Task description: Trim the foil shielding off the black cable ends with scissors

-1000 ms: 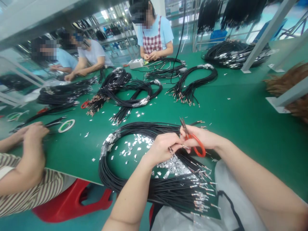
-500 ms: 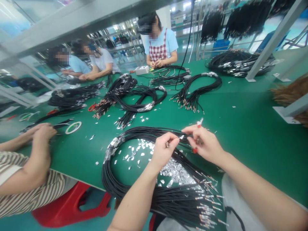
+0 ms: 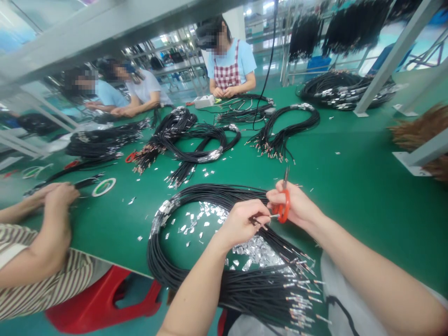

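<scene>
A large coil of black cables (image 3: 157, 247) lies before me on the green table, wrapped in silvery tape at its left side. Its stripped cable ends (image 3: 297, 303) fan out at the lower right. My left hand (image 3: 245, 221) is closed in a pinch around a few cable ends from this coil. Just to its right, my right hand (image 3: 294, 203) is closed round red-handled scissors (image 3: 285, 205), their blades pointing up and away. The right fingertips are close to a pale cable tip that sticks out from the left hand. Foil scraps (image 3: 254, 252) lie inside the coil.
More cable bundles (image 3: 199, 149) lie farther back on the green table (image 3: 350, 196). At left, a co-worker's hands (image 3: 61, 193) are near a white tape ring (image 3: 104, 186). Other people sit across the table. A metal post (image 3: 388, 60) stands at right.
The scissors have turned in my right hand, so the handles now show upright and the blades point up. My left hand has rolled over and moved slightly right, against the right fingers.
</scene>
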Tool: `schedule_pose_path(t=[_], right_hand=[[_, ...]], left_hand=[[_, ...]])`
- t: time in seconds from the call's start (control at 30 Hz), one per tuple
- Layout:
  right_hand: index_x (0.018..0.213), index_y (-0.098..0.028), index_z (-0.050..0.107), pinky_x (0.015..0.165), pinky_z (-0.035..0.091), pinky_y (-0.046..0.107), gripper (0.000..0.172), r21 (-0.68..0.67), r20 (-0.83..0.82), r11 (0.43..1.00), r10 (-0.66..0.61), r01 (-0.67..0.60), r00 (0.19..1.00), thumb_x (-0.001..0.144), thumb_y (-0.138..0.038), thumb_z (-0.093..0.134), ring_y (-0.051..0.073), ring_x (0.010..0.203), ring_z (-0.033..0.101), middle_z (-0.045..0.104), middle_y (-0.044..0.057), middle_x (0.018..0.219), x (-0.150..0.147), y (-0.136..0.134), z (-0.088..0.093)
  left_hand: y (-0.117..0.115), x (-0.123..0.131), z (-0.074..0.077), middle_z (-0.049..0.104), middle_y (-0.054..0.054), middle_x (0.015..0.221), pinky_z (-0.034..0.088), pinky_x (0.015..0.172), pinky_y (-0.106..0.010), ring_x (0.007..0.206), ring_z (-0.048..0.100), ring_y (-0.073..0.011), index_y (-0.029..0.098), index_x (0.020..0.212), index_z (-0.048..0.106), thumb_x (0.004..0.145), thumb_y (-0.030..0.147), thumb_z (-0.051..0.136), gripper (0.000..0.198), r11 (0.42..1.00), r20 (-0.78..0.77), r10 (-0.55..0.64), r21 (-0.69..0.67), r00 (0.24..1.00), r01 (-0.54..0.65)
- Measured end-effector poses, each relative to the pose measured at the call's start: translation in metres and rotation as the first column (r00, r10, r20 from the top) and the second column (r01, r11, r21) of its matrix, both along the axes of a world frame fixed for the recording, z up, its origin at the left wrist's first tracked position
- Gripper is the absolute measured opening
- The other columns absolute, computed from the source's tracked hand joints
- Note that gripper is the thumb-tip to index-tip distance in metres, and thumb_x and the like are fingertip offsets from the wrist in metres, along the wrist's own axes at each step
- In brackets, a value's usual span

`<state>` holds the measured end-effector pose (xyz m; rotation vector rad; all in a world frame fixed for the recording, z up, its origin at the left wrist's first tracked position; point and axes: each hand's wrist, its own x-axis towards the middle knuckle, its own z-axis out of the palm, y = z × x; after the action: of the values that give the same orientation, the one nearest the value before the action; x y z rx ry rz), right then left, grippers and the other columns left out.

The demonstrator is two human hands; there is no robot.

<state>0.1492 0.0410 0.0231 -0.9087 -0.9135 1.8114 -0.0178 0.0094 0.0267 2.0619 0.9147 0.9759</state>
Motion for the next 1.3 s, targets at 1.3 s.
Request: schedule_pose_path(t=[1.3], right_hand=[[0.065,-0.020,0.046,0.054,0.037,0.025,0.025,0.469,0.554,0.873,-0.173,-0.134,0.814,0.068,-0.032,0.067,0.011,0.056,0.044,0.049,-0.004,0.062,-0.012,-0.006,-0.012]], left_hand=[[0.006,0.007,0.002,0.060,-0.003,0.076,0.041,0.069,-0.025,0.077,0.054,-0.0129,0.016,0.061,0.049,0.075,0.022,0.055,0.016,0.839,0.434,0.330,-0.543,0.839,-0.049]])
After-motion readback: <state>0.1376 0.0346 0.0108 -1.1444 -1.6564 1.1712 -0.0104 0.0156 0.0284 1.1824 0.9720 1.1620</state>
